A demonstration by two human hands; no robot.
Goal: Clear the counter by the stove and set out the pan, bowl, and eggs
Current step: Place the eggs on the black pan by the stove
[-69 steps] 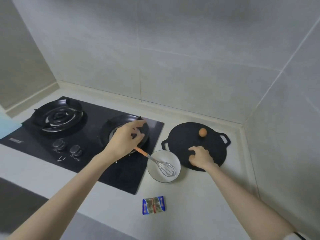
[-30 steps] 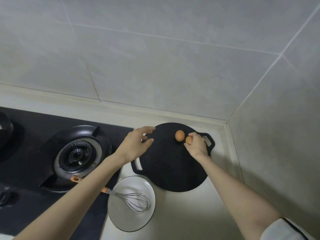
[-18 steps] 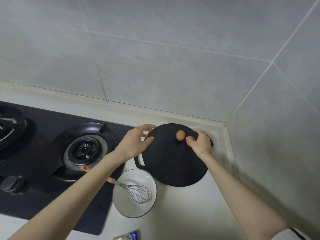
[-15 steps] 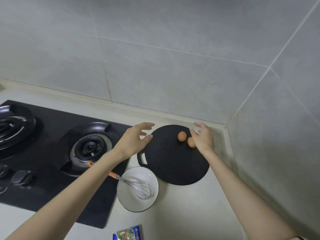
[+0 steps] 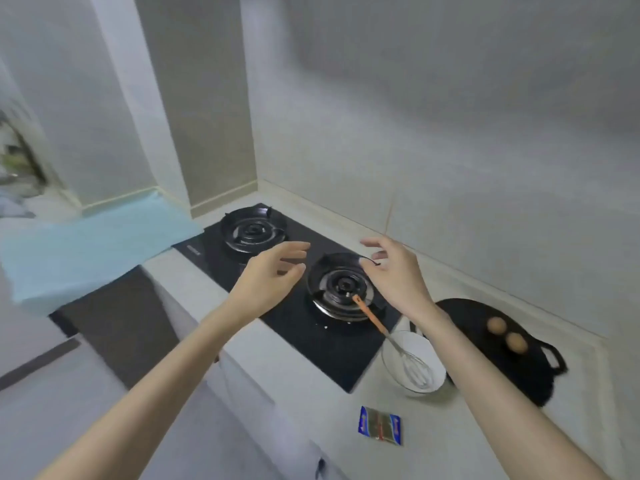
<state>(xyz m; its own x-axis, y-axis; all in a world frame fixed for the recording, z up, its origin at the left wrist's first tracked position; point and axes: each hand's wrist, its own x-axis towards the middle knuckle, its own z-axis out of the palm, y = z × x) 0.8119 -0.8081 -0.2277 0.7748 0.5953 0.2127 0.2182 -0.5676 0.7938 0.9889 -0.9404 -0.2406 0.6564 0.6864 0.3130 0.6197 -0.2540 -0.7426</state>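
Bench right of the stove bears the pan with two eggs, likely fragile and prone to roll, best cupped gently; left grip and right grip hover spread, empty.

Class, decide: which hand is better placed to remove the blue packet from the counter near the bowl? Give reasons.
Probably the right hand: both are empty, but the blue packet lies nearer its forearm; the left hand hovers further left.
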